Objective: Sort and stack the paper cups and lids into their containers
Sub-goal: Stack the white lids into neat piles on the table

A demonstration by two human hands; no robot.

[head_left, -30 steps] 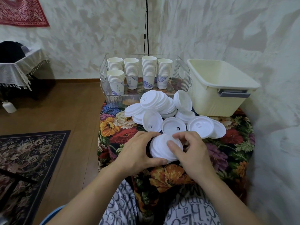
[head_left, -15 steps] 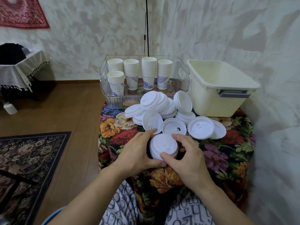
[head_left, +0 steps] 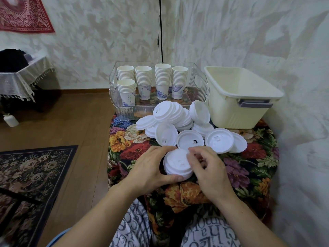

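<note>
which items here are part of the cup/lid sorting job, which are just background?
Part of the job:
left hand and right hand, holding the lid stack
loose lids on the table
cup stacks in the clear bin
cream tub, nothing visible inside

Background:
white bottle on the floor
rug
red wall hanging
side table
</note>
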